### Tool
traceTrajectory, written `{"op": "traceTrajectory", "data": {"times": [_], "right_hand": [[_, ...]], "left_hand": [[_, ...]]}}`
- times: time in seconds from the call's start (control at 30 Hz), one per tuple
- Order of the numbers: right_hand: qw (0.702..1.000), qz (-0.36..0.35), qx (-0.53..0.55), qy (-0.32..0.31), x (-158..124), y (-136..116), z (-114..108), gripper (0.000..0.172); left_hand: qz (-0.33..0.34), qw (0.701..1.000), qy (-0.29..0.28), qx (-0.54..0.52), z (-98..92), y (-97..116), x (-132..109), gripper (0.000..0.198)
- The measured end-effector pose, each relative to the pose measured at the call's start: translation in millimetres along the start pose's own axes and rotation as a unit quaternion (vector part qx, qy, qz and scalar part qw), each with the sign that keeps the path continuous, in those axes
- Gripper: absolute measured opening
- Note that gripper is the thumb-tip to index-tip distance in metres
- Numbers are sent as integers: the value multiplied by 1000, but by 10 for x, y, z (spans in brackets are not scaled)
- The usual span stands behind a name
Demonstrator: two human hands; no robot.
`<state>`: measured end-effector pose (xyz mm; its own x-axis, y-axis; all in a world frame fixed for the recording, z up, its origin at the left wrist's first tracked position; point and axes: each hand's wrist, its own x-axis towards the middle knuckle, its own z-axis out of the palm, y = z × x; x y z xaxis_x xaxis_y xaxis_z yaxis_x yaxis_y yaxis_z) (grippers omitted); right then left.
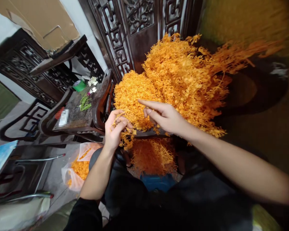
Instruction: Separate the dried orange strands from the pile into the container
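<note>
My left hand [116, 129] is closed around a thin orange flower sprig [127, 138], whose strands trail below the fingers. Just right of it, my right hand [162, 116] hovers over the near side of a big orange heap. Its index finger points left while the thumb and other fingers curl together; what lies in them, if anything, is hidden. The heap [180, 77] is made of many small, frilly orange flower-like sprigs, piled on a dark wooden surface against a carved panel. Several loose bits hang at its front edge.
Between my knees stands a blue container [157, 182] with orange stems [154, 155] above it. A pinkish plastic bag [73, 178] of orange pieces sits on the floor at left. On a carved wooden chair [74, 110] lie green tape [79, 85], white flowers [92, 81] and green stems [85, 102].
</note>
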<state>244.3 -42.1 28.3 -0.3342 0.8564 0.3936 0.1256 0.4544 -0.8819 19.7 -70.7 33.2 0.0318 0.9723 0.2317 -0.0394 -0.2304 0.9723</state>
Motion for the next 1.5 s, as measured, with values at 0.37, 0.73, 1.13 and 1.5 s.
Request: {"op": "traceTrajectory", "data": {"times": [0.37, 0.73, 1.13, 1.5], "right_hand": [[995, -53, -75, -29, -32, -24, 257, 40], [985, 24, -78, -155, -81, 67, 3, 27], [986, 81, 98, 104, 51, 74, 27, 47], [998, -23, -12, -63, -21, -113, -17, 42]], "left_hand": [[-21, 998, -4, 59, 136, -39, -37, 26], [42, 987, 142, -64, -221, 99, 240, 35], [-69, 994, -63, -57, 18, 44, -11, 26], [-109, 988, -88, 67, -6, 42, -5, 24]]}}
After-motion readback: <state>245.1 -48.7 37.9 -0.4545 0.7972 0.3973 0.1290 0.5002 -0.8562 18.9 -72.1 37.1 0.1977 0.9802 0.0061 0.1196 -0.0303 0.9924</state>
